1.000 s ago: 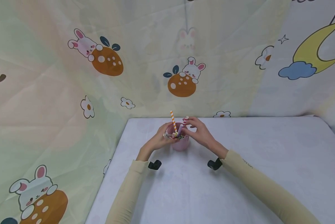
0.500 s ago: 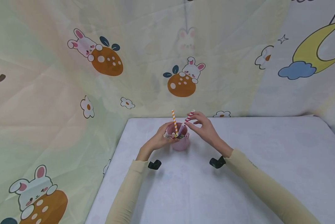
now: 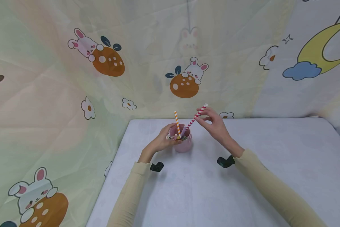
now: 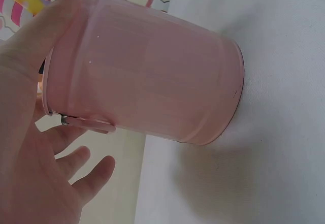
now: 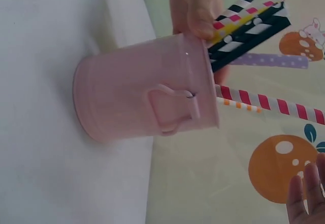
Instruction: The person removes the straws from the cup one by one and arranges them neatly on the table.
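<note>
A pink metal bucket (image 3: pixel 183 147) with small side handles stands on the table. My left hand (image 3: pixel 162 140) grips its rim, thumb over the near side; in the left wrist view the other fingers show past the far side. Between thumb and fingertips, my right hand (image 3: pixel 215 126) pinches a red-and-white striped paper straw (image 3: pixel 193 120), which slants up out of the bucket with its lower end still inside. Other paper straws lean in the bucket: an orange-and-white one (image 3: pixel 177 121), a purple dotted one (image 5: pixel 279 60), a black-and-white one (image 5: pixel 254 36) and several more.
A white cloth covers the table (image 3: pixel 187 189). Behind it hangs a backdrop (image 3: pixel 147 78) printed with rabbits, flowers and a moon. A black wrist-camera piece (image 3: pixel 157 166) sits by the left wrist, another (image 3: pixel 225 161) by the right.
My right hand has moved up and to the right, drawing the red-and-white straw farther out of the bucket. The left hand and bucket have stayed in place.
</note>
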`<state>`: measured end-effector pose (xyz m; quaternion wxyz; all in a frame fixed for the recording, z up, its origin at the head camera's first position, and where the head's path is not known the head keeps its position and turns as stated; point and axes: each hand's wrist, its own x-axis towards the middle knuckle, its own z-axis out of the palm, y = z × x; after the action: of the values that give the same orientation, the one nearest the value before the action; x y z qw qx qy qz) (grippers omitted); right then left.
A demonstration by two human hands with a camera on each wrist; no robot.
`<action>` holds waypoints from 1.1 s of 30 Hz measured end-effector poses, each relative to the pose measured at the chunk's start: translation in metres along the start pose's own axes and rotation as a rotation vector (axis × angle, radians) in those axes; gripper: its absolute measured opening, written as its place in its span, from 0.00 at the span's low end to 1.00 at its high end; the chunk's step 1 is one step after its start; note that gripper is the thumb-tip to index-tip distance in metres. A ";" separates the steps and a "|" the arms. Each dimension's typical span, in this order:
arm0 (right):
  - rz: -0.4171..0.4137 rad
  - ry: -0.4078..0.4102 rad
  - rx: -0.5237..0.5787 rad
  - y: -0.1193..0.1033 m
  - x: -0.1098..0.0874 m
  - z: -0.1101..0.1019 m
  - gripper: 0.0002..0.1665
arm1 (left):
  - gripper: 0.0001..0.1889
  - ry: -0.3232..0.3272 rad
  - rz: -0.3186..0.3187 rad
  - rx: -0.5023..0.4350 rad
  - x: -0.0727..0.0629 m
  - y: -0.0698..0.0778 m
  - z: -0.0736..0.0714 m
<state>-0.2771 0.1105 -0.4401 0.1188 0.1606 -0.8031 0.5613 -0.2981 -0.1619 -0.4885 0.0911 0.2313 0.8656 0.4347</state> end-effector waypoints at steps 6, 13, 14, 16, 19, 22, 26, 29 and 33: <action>-0.015 0.040 -0.002 -0.003 0.000 -0.013 0.18 | 0.43 -0.004 0.004 0.010 0.001 0.000 0.000; -0.009 0.075 -0.011 -0.004 -0.003 -0.030 0.19 | 0.43 -0.007 0.003 0.004 0.000 -0.001 0.000; -0.012 0.079 -0.008 -0.005 -0.003 -0.033 0.19 | 0.43 -0.009 -0.003 -0.001 0.000 -0.001 0.000; -0.021 0.087 -0.001 -0.009 -0.004 -0.038 0.19 | 0.44 -0.013 -0.018 -0.010 -0.001 -0.001 0.000; -0.046 0.093 -0.018 -0.012 -0.005 -0.046 0.19 | 0.44 -0.017 -0.041 -0.023 -0.002 -0.001 0.000; -0.076 0.077 -0.046 -0.012 -0.006 -0.053 0.15 | 0.44 -0.021 -0.051 -0.029 -0.002 -0.001 0.000; -0.127 0.029 -0.124 -0.006 -0.007 -0.062 0.10 | 0.45 -0.023 -0.041 -0.029 -0.001 0.000 -0.001; -0.163 -0.023 -0.251 -0.003 -0.010 -0.066 0.12 | 0.45 -0.025 -0.033 -0.025 -0.001 0.001 -0.001; -0.202 -0.135 -0.407 0.002 -0.010 -0.071 0.13 | 0.45 -0.028 -0.038 -0.028 -0.002 0.001 -0.001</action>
<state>-0.2676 0.1791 -0.4212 0.1504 0.2499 -0.8856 0.3614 -0.2968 -0.1629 -0.4874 0.1148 0.2196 0.8622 0.4418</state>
